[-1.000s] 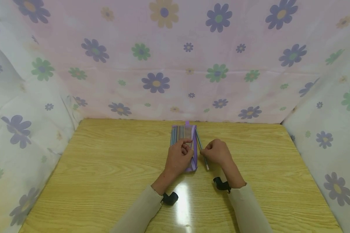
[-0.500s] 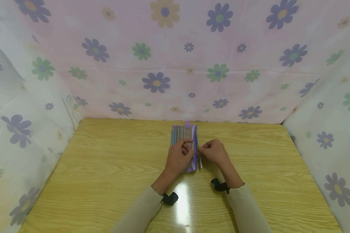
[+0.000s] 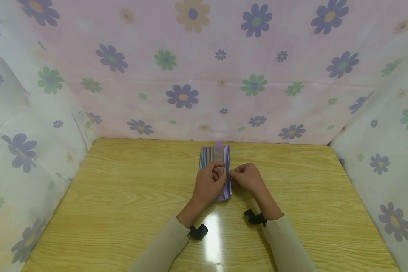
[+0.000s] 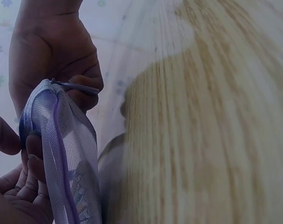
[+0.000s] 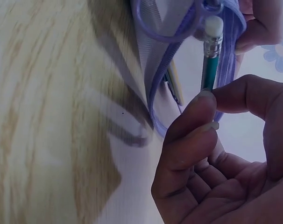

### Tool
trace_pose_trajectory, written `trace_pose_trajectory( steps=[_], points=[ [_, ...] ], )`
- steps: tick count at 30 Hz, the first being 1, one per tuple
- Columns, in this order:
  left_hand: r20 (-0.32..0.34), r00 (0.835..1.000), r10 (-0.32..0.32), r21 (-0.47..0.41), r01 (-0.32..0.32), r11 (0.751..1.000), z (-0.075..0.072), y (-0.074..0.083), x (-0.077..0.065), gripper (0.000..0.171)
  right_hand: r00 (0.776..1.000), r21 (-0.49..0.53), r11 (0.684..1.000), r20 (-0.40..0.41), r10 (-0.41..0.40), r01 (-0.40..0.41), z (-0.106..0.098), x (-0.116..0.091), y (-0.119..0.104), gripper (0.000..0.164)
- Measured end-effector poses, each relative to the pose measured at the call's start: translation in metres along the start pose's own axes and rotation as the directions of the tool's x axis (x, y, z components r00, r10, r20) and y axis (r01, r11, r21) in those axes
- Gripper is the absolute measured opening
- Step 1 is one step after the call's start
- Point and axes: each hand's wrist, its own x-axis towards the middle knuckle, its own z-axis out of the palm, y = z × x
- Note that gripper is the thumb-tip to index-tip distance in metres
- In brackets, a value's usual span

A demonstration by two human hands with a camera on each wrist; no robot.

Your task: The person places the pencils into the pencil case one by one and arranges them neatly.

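A mesh pencil case [image 3: 218,152] with purple trim lies near the far side of the table, its zip side facing right. Striped pencils show through its left part. My left hand [image 3: 209,184] pinches the case's upper edge, and the mesh wall [image 4: 76,140] stands up beside its fingers in the left wrist view. With thumb and fingertips, my right hand [image 3: 249,176] pinches a green pencil [image 5: 210,70] with a metal band and white eraser. This pencil lies along the case's gaping zip side; its far part is hidden. More pencils [image 5: 175,84] show inside the opening.
The wood-grain table [image 3: 129,189] carries a bright reflection in front of the case. A flowered cloth [image 3: 204,113] hangs behind the table and at both sides. Each wrist bears a black camera mount [image 3: 199,231].
My right hand has moved left with the pencil, from beside the case to its open zip side. The pencil has gone from slanting to lying along the edge. My left hand has stayed put.
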Motion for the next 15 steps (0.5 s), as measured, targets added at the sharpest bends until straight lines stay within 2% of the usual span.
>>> trace_pose_trajectory(
  steps=[15],
  points=[
    [-0.008,1.0,0.024,0.001,-0.024,1.0,0.0003,0.001,-0.001,0.035,1.0,0.077,0.997,0.016,-0.006,0.005,0.0035,0.0004,0.0011,0.019]
  ],
)
